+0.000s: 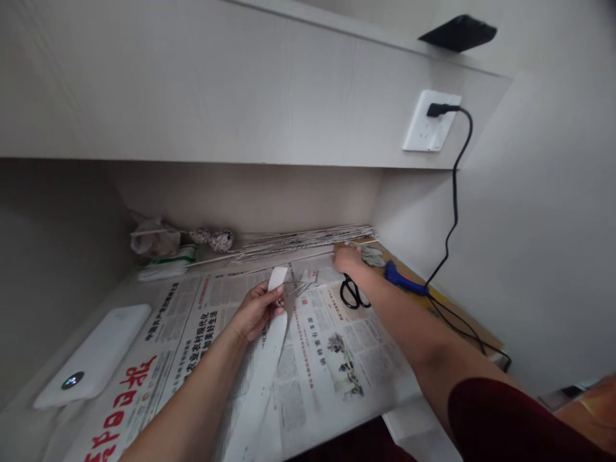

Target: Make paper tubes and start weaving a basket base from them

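Note:
My left hand [262, 309] pinches a long white paper strip [267, 378]. Its short end stands up above the thumb, and the rest trails down over the newspaper [303, 359] toward me. My right hand [347, 258] reaches to the back right, fingers curled down by the thin paper sticks [308, 239]. Its fingertips are partly hidden, so what they grip does not show clearly. Just below that wrist lie scissors with black handles [353, 293]. A crumpled grey-green cloth piece [373, 256] sits right beside the right hand.
A blue glue gun [404, 280] lies at the right, near a black cable [455, 192] running from the wall socket [430, 122]. At the left is a white power bank [96, 356]. Behind stand a plastic bag [154, 239] and a speckled bundle [214, 239]. A shelf panel [216, 90] overhangs the back.

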Available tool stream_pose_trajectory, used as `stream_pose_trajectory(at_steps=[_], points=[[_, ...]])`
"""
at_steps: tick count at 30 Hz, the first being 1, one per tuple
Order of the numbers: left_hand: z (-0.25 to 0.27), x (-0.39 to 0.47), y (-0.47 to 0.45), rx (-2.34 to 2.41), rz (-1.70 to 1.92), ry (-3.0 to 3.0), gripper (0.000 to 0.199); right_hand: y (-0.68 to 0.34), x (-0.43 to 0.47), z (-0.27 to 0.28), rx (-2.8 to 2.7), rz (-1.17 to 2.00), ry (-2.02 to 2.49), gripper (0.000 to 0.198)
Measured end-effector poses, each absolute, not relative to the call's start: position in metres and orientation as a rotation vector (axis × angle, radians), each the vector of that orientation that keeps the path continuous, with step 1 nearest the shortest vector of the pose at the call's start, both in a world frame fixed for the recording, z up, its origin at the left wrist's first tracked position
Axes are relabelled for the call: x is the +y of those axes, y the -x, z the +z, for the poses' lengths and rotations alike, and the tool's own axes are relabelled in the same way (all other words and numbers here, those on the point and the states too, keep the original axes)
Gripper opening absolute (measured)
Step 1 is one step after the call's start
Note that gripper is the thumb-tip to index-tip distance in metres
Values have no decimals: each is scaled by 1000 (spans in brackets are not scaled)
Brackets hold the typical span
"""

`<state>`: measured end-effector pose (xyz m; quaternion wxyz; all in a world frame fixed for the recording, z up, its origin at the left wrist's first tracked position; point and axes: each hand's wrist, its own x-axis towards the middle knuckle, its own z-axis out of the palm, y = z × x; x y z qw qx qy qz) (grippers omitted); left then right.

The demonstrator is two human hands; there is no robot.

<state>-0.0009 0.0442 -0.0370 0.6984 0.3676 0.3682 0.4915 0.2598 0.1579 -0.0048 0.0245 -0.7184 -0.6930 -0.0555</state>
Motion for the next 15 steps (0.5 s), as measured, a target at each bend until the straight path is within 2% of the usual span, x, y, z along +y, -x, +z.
stream_pose_trajectory(at_steps=[15], points=[[-36,44,1,836,1061,-847,30,-234,195,-15,-2118,-205,2149,40]])
